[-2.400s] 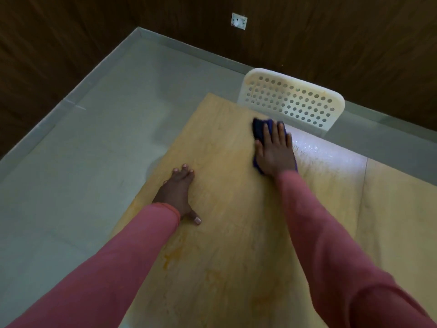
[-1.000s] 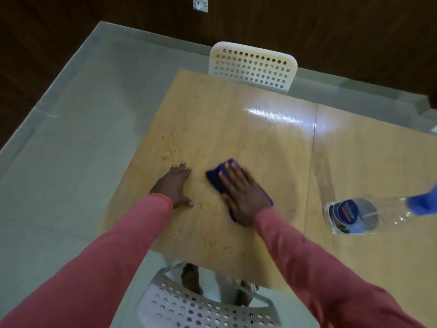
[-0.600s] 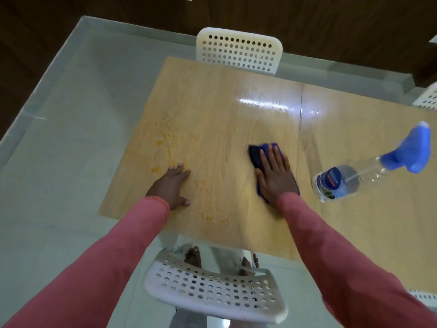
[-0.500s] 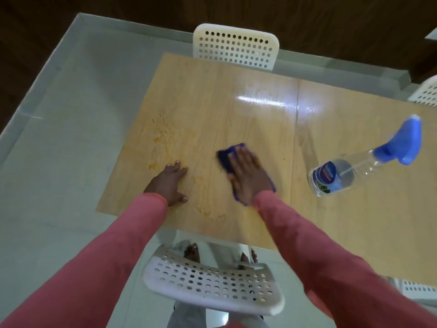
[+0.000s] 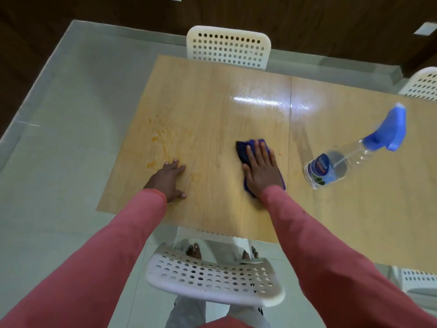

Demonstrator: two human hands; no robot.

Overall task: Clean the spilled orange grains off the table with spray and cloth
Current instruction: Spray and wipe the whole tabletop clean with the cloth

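We see one cloth (image 5: pixel 243 151) under our flat right hand (image 5: pixel 261 171), left hand (image 5: pixel 169 179) flat on the counter (image 5: pixel 208 95), one spray bottle (image 5: pixel 350 157), four chairs (image 5: pixel 228 49).

Cloth (image 5: pixel 243 151) and right hand (image 5: pixel 261 170) farther right
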